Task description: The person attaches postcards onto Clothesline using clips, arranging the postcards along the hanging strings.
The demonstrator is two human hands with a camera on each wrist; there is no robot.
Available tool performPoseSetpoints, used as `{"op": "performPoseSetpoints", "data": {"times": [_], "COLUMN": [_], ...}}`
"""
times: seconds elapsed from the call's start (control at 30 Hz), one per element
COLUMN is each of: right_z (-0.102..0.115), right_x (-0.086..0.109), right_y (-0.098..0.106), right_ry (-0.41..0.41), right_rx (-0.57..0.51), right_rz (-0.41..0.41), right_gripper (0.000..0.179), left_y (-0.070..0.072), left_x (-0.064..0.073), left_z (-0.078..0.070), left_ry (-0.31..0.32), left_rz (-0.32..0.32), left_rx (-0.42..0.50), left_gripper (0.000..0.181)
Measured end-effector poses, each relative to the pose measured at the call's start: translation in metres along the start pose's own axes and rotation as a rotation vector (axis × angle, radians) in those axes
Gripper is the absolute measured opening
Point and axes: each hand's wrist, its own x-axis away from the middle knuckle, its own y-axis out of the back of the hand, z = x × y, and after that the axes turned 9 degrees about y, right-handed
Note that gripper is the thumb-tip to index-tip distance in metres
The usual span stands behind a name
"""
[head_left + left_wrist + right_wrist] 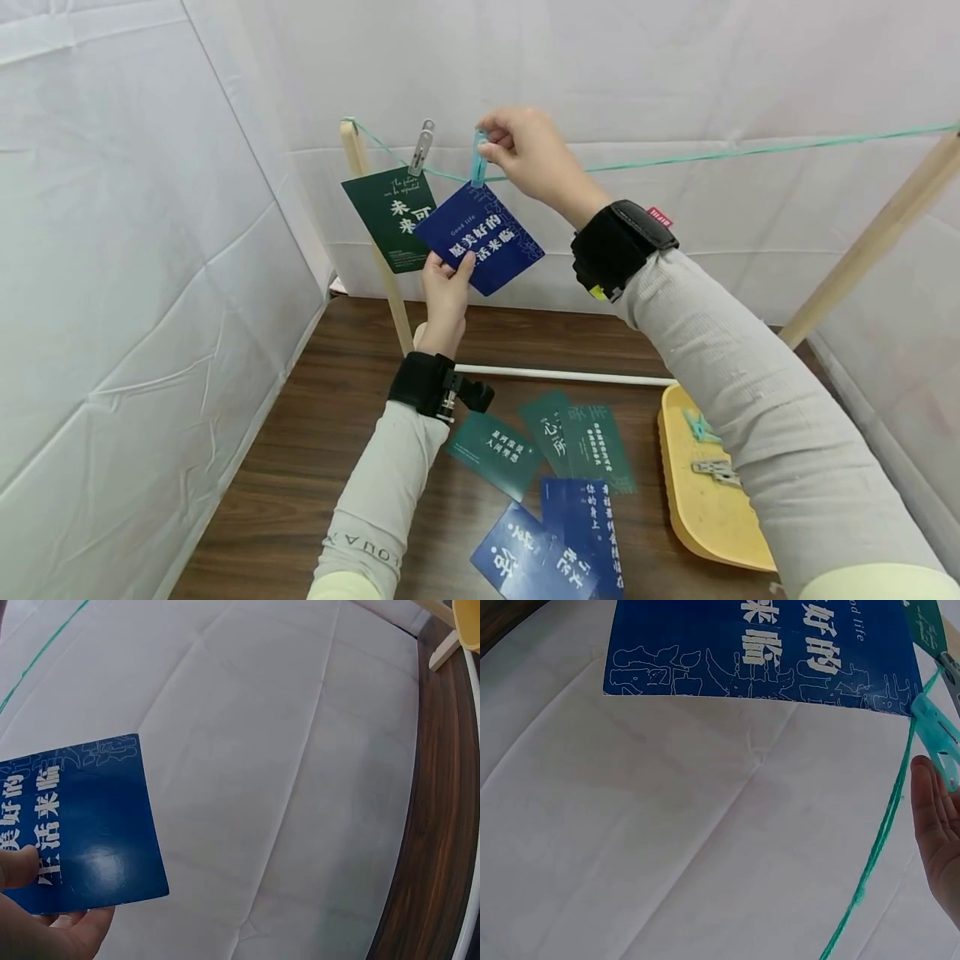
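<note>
A blue card (487, 242) with white lettering hangs tilted at the green string (690, 158). My left hand (446, 292) pinches its lower edge, thumb on the printed face and fingers behind, as the left wrist view also shows. At the card's top corner sits a light-blue clothespin (478, 158). My right hand (528, 154) pinches the upper end of that clothespin between thumb and fingers. In the right wrist view the clothespin (936, 735) meets both card corner and string. Just left, a dark green card (390, 221) hangs from a grey clothespin (422, 148), partly behind the blue card.
Wooden posts (870, 242) hold the string at both sides, with a white rod (562, 375) low between them. Several green cards (495, 454) and blue cards (525, 554) lie on the brown table. A yellow tray (712, 525) with clothespins (701, 427) stands at right, partly under my right sleeve.
</note>
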Motion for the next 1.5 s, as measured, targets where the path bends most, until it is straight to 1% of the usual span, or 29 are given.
{"op": "performPoseSetpoints", "data": {"times": [0.07,0.17,0.23,0.3,0.37,0.43,0.5,0.53,0.6,0.63,0.7,0.77,0.8,0.83,0.87,0.9,0.93,1.0,1.03,1.07,1.1,1.13,1.2,1.23,1.27,1.3,1.33,1.4,1.5], "right_z": [0.000,-0.001,0.000,0.001,0.003,0.005,0.008,0.010,0.013,0.013,0.007,-0.006,-0.015,-0.025,-0.037,-0.051,-0.065,-0.097,-0.111,-0.124,-0.136,-0.146,-0.164,-0.171,-0.178,-0.184,-0.190,-0.200,-0.209], "right_x": [0.003,0.006,0.006,0.006,0.008,0.015,0.025,0.032,0.049,0.059,0.088,0.120,0.137,0.155,0.174,0.192,0.211,0.249,0.264,0.279,0.293,0.307,0.333,0.344,0.354,0.364,0.372,0.385,0.398], "right_y": [0.001,-0.001,-0.004,-0.007,-0.008,-0.007,-0.005,-0.004,-0.002,-0.001,0.003,0.005,0.005,0.005,0.004,0.001,-0.002,-0.009,-0.012,-0.015,-0.018,-0.021,-0.028,-0.032,-0.035,-0.039,-0.043,-0.049,-0.055], "right_ry": [-0.016,-0.037,-0.056,-0.069,-0.085,-0.085,-0.047,-0.013,0.092,0.152,0.268,0.345,0.350,0.332,0.299,0.244,0.179,0.017,-0.062,-0.143,-0.224,-0.299,-0.409,-0.447,-0.476,-0.498,-0.516,-0.537,-0.560], "right_rx": [-0.001,0.003,0.002,0.012,0.014,0.024,0.022,0.026,0.029,0.037,0.064,0.091,0.110,0.122,0.130,0.135,0.140,0.156,0.160,0.170,0.186,0.210,0.258,0.273,0.286,0.303,0.312,0.314,0.319], "right_rz": [0.032,0.059,0.069,0.058,0.042,-0.009,-0.094,-0.143,-0.252,-0.301,-0.370,-0.421,-0.432,-0.439,-0.446,-0.453,-0.458,-0.417,-0.375,-0.310,-0.223,-0.119,0.107,0.212,0.297,0.363,0.410,0.465,0.506], "right_gripper": [0.036,0.040,0.044,0.050,0.057,0.060,0.058,0.055,0.045,0.040,0.032,0.026,0.024,0.023,0.022,0.021,0.019,0.018,0.017,0.017,0.017,0.017,0.017,0.016,0.015,0.015,0.014,0.015,0.014], "left_y": [0.001,0.007,0.013,0.022,0.031,0.040,0.051,0.056,0.066,0.071,0.077,0.081,0.082,0.082,0.082,0.080,0.078,0.073,0.071,0.070,0.069,0.068,0.066,0.066,0.065,0.065,0.065,0.065,0.064], "left_x": [0.001,0.003,0.006,0.008,0.012,0.016,0.023,0.027,0.036,0.042,0.052,0.064,0.069,0.075,0.080,0.085,0.089,0.096,0.099,0.102,0.104,0.106,0.109,0.111,0.113,0.116,0.118,0.125,0.134], "left_z": [0.004,0.016,0.026,0.038,0.050,0.062,0.073,0.079,0.090,0.096,0.116,0.136,0.146,0.156,0.164,0.172,0.180,0.194,0.197,0.199,0.201,0.202,0.202,0.202,0.201,0.201,0.200,0.199,0.200], "left_ry": [0.011,0.052,0.094,0.141,0.190,0.236,0.280,0.297,0.313,0.296,0.210,0.119,0.064,0.009,-0.046,-0.098,-0.167,-0.313,-0.371,-0.424,-0.453,-0.457,-0.424,-0.401,-0.380,-0.362,-0.342,-0.314,-0.334], "left_rz": [0.005,-0.006,-0.020,-0.032,-0.024,0.010,0.056,0.081,0.122,0.140,0.177,0.218,0.242,0.267,0.300,0.341,0.378,0.445,0.481,0.514,0.547,0.578,0.627,0.647,0.664,0.683,0.703,0.743,0.789], "left_rx": [-0.020,-0.060,-0.088,-0.122,-0.152,-0.192,-0.251,-0.286,-0.372,-0.418,-0.519,-0.632,-0.693,-0.763,-0.853,-0.962,-1.078,-1.281,-1.362,-1.428,-1.472,-1.498,-1.531,-1.544,-1.557,-1.569,-1.575,-1.581,-1.610], "left_gripper": [0.038,0.043,0.047,0.049,0.050,0.051,0.054,0.054,0.055,0.054,0.053,0.052,0.052,0.052,0.053,0.055,0.057,0.060,0.061,0.062,0.062,0.061,0.060,0.060,0.061,0.063,0.065,0.070,0.073]}}
